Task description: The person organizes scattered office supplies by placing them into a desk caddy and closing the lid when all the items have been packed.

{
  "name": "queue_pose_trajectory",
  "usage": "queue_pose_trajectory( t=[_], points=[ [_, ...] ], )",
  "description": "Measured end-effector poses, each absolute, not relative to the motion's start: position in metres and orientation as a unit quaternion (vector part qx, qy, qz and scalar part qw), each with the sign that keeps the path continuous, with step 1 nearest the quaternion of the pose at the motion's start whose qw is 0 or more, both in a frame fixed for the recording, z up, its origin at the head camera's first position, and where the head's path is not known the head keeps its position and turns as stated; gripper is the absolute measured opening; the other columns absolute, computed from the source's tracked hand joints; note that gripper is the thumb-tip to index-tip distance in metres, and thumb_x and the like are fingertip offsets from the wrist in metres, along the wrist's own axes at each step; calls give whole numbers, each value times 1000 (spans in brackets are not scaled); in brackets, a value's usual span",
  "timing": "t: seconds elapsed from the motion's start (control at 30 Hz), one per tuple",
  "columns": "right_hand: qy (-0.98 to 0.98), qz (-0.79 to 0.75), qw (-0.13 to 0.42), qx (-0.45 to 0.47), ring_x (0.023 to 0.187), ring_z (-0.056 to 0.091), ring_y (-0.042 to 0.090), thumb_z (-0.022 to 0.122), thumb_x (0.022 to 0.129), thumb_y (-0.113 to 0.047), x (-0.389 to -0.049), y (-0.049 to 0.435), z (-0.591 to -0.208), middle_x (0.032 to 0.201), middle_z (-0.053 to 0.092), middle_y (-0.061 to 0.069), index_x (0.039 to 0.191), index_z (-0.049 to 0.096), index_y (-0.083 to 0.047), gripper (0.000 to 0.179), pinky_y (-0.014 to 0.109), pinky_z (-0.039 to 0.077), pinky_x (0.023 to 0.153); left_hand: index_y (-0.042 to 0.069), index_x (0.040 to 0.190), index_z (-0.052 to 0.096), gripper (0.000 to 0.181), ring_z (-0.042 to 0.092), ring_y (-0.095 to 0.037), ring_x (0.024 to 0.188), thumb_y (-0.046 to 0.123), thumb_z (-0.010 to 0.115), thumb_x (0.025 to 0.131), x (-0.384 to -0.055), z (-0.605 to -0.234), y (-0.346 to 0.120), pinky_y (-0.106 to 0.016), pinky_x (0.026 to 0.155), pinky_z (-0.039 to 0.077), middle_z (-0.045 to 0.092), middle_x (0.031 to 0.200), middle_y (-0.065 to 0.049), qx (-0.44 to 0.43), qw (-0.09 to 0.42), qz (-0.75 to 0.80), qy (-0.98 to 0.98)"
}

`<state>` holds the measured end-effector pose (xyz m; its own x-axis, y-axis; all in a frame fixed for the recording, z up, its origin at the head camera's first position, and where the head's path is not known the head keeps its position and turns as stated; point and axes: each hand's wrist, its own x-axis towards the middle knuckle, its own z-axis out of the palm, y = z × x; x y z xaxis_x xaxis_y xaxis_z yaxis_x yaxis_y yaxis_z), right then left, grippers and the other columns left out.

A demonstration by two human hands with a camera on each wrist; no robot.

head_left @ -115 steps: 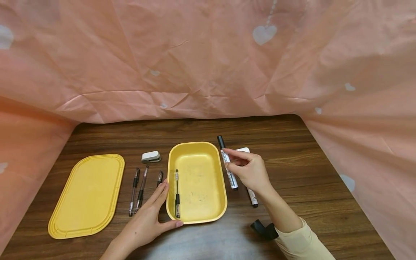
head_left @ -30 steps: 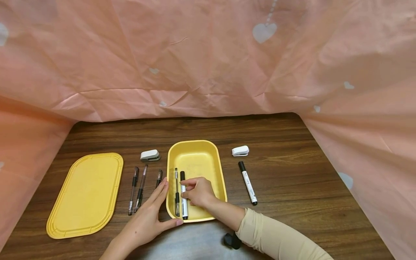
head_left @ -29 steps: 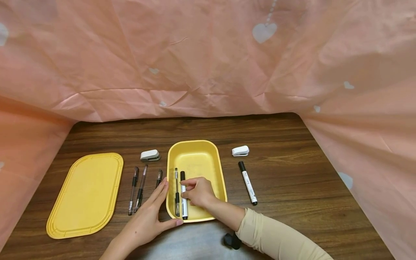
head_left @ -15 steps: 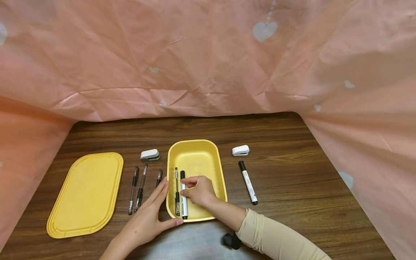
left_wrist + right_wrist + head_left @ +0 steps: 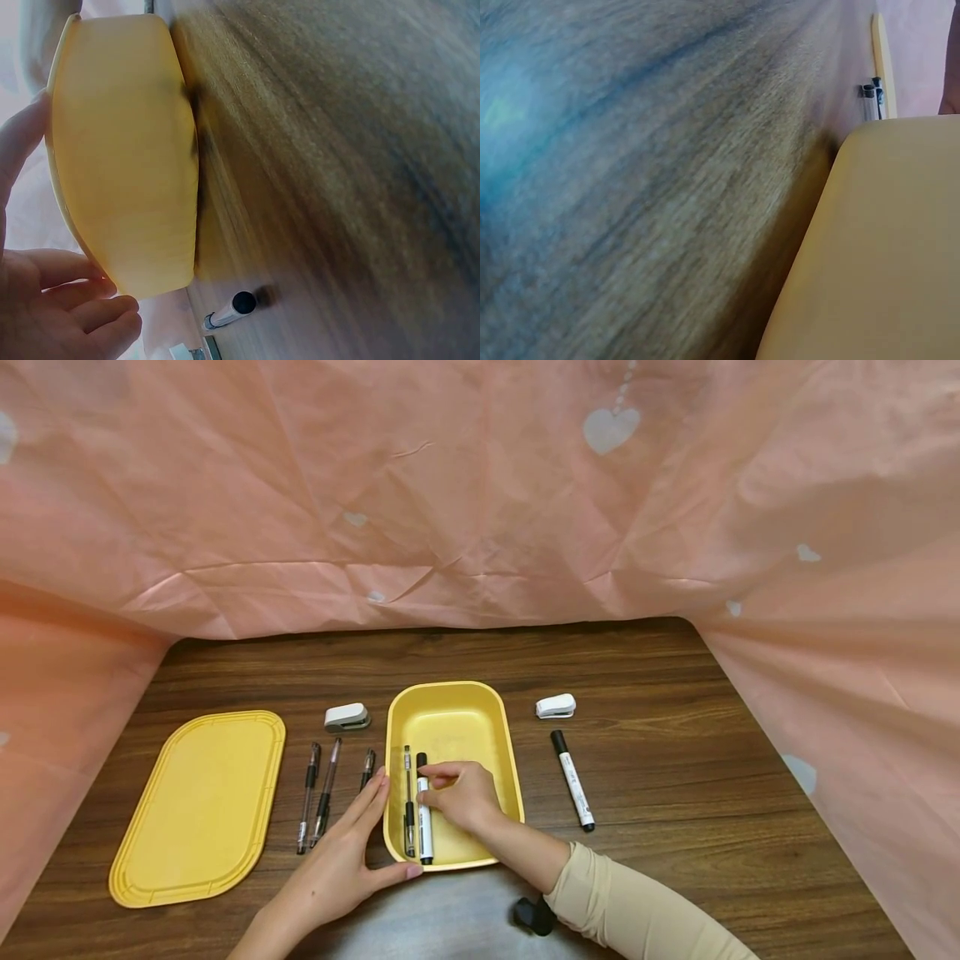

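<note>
In the head view, a yellow box (image 5: 465,739) stands at the middle of the table. My left hand (image 5: 341,864) rests at its near left corner, fingers fairly straight along the left side and thumb at the near rim. The right hand (image 5: 467,795) reaches inside and pinches a white marker (image 5: 425,837) with a black cap between thumb and fingers. This marker lies lengthwise near the left wall, right of a clear black-grip pen (image 5: 409,817). The left wrist view shows the left fingers at the box rim; the right hand is outside the right wrist view.
A yellow lid (image 5: 198,806) lies at the left. Several pens (image 5: 326,789) and a white stapler (image 5: 347,717) sit between lid and box. To the box's right are another marker (image 5: 573,782) and a second white stapler (image 5: 556,706). A pink curtain (image 5: 480,502) surrounds the table.
Since the oldest frame, the right hand has brought the marker from the table right of the box into it, beside the pen. Over the last second, the right hand shifts slightly toward the cap.
</note>
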<state>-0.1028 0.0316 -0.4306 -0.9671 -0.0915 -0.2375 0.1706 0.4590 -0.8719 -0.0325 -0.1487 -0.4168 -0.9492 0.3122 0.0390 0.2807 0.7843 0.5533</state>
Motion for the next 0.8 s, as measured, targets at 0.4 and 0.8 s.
queue_pose_trajectory(
  t=[0.4, 0.8],
  points=[
    [813, -563, 148, 24, 56, 56, 8, 81, 74, -9, -102, 33, -424, 84, 70, 4, 106, 76, -11, 32, 19, 46, 49, 2, 149, 35, 104, 44, -36, 136, 62, 74, 73, -33, -417, -148, -50, 103, 45, 29, 158, -14, 156, 24, 287, 945],
    [798, -582, 158, 15, 50, 53, 9, 81, 76, -13, -106, 37, -405, 84, 69, 2, 110, 75, -12, 34, 18, 44, 44, 2, 149, 35, 104, 44, -36, 135, 61, 74, 73, -33, -417, -148, -50, 103, 45, 29, 158, -15, 159, 22, 287, 944]
  ],
)
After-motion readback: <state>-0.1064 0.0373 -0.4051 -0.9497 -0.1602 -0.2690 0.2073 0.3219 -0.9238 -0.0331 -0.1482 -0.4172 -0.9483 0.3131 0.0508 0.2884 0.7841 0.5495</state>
